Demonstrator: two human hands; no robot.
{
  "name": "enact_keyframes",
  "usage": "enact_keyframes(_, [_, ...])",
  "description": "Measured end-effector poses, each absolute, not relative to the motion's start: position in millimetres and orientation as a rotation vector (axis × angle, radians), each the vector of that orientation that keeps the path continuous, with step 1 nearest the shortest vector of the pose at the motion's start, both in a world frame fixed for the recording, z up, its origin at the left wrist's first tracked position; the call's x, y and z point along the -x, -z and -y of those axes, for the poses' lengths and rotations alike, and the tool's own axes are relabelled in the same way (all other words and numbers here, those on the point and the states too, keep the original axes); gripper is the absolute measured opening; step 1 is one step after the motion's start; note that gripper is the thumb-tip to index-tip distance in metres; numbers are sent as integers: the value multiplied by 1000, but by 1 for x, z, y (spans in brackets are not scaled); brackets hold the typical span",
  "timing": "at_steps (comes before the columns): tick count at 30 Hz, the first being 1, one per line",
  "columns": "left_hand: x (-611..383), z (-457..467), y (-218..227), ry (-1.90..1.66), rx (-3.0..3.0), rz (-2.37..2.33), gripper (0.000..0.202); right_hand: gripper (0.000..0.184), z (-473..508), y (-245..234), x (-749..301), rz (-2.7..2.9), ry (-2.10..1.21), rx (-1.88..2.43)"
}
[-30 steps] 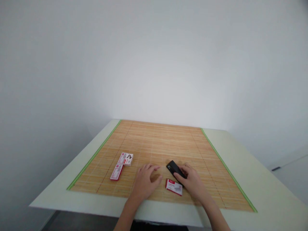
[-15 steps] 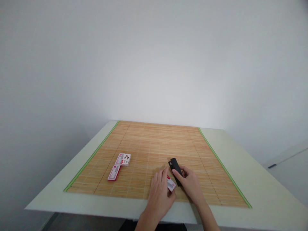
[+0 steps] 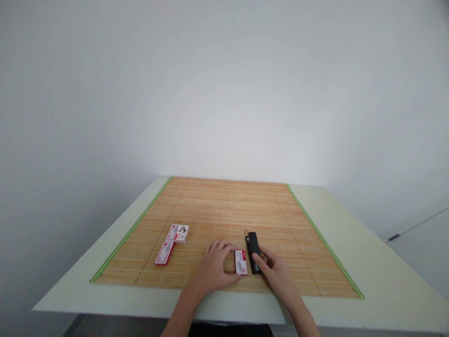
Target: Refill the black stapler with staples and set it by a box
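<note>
Near the front of the mat, my left hand has its thumb and fingertips at the two short ends of a small red-and-white box of staples, which lies label up. Just right of that box is a black stapler, its head pointing away from me. My right hand grips the stapler's near half from the right side, thumb on top. A narrow gap separates box and stapler.
A bamboo mat with green edges covers much of the white table. Over on the left lie red-and-white boxes: a long one and, touching its far end, others. A white wall rises behind the table.
The staple box has turned from slanted to nearly straight beside the stapler. My left hand has swung left, uncovering the box. The stapler has straightened slightly in my right hand.
</note>
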State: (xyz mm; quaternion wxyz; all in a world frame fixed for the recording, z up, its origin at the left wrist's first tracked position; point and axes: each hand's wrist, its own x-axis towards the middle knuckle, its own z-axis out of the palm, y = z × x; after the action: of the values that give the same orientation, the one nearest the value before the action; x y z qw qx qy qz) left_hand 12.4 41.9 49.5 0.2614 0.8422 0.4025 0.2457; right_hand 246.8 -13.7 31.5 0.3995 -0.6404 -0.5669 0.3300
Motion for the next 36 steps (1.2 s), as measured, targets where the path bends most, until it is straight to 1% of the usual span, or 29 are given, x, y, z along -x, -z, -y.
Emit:
enact_keyframes(11, [-20,-40,-48,-649,-2282,-1117,66,56,20,-35,-238,1434,-854,1606])
enact_keyframes(15, [-25,-37,-48,-667,-2313,-1146,61,57,21,-31,-240,1412,-874,1595])
enact_keyframes(18, [-33,-30,-45,-707,-2293,-1385,54,61,20,-26,-239,1351,-852,1618])
enact_keyframes(20, [-37,-24,-42,-736,-2220,-1631,58,62,20,-24,-238,1325,-828,1644])
enact_keyframes(22, [-38,-16,-39,-719,-2150,-1796,69,64,19,-23,-238,1318,-796,1663])
enact_keyframes(24, [-34,-9,-37,-659,-2126,-1835,77,65,19,-23,-238,1317,-771,1668])
enact_keyframes(27, [-24,-3,-38,-559,-2139,-1784,82,65,19,-23,-238,1321,-770,1662])
enact_keyframes(31, [-15,-9,-44,-515,-2116,-1755,77,62,19,-23,-238,1331,-781,1644])
enact_keyframes(36, [-19,-22,-46,-560,-2000,-1757,68,63,19,-20,-238,1316,-783,1666])
